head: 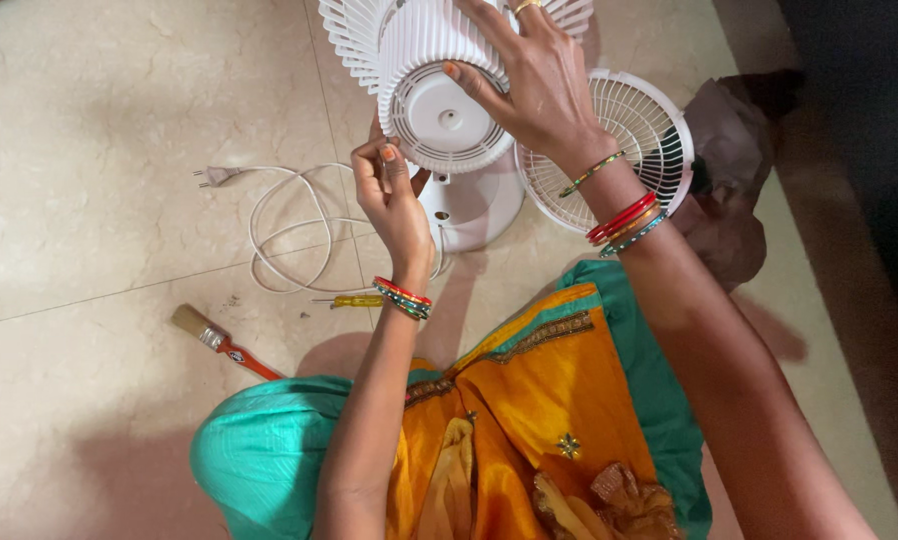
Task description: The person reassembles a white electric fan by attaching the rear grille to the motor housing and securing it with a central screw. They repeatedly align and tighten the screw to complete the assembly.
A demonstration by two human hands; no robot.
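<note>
1. Left hand [394,195], fingers pinched together, touches the underside of a white fan [447,75]; whether it grips anything I cannot tell.
2. Right hand [539,75], spread, clasps the fan's ribbed housing; holding it steady seems wise.
3. A loose grille [659,125], cord [289,225], screwdriver [354,300] and paintbrush [219,340] lie on the beige tiled floor [99,150].
</note>
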